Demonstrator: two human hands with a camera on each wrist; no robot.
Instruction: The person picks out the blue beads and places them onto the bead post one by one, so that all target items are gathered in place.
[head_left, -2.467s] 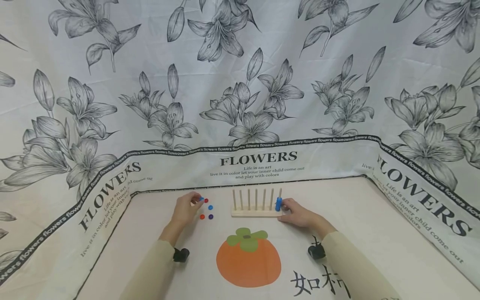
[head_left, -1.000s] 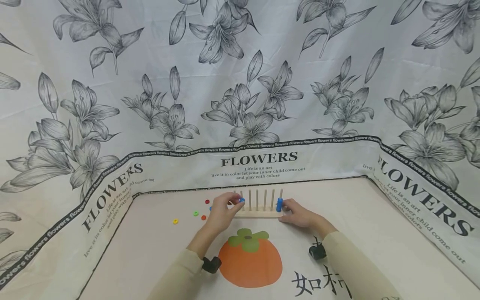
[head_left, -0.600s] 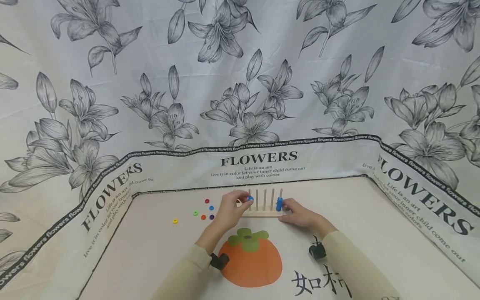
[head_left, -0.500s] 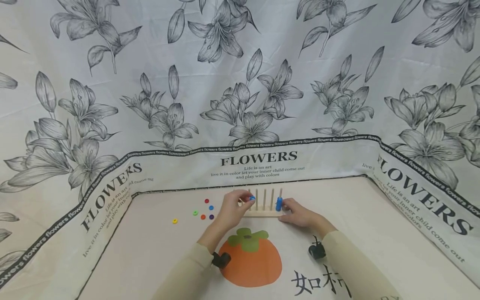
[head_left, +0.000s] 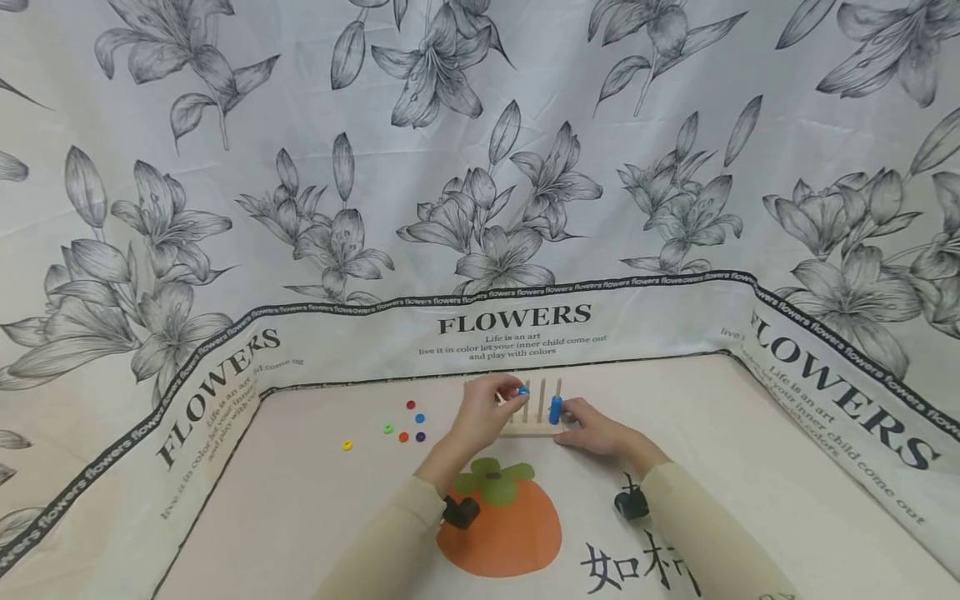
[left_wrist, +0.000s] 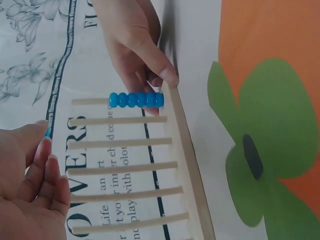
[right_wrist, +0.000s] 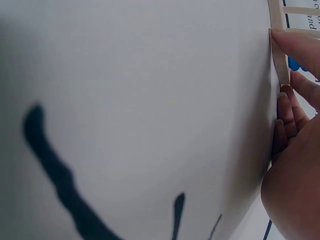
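Observation:
Between thumb and fingertips my left hand (head_left: 483,414) pinches a small blue bead (head_left: 523,390), held near the tops of the pegs. Only a sliver of that bead shows in the left wrist view, where the hand (left_wrist: 30,187) hides most of it. A wooden peg rack (head_left: 534,430) stands on the table with its upright pegs in a row. Its rightmost peg carries a stack of several blue beads (left_wrist: 136,100); bare wood shows above them. My right hand (head_left: 600,431) grips that end of the rack, thumb on the base's front edge. My left hand covers the rack's left part in the head view.
Left of the rack lie loose beads: red (head_left: 410,405), blue (head_left: 420,418), green (head_left: 387,429), orange-red (head_left: 403,437), purple (head_left: 420,437) and yellow (head_left: 347,446). The tablecloth has a printed orange persimmon (head_left: 517,533). A flower-print curtain (head_left: 517,333) surrounds the table.
My left hand picked up a blue bead from the loose ones and carried it rightward along the pegs towards the blue stack. My right hand has stayed at the rack's end.

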